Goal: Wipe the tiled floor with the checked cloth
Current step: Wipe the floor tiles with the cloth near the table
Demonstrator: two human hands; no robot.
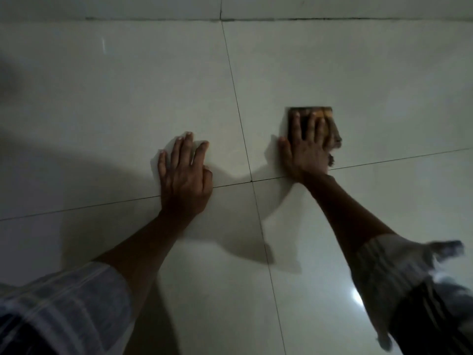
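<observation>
The folded checked cloth (pixel 321 116), brown and orange, lies flat on the pale tiled floor (pixel 371 80) right of the centre grout line. My right hand (pixel 305 147) presses down on the cloth with fingers spread, covering most of it; only its far edge and right side show. My left hand (pixel 183 175) rests flat on the bare tile to the left, fingers apart, holding nothing. It lies across a horizontal grout line.
Large glossy tiles meet at a grout cross (pixel 251 180) between my hands. A darker grout seam (pixel 281 19) runs across the far side. Both forearms wear rolled striped sleeves. A light glare (pixel 357 298) shows near the lower right.
</observation>
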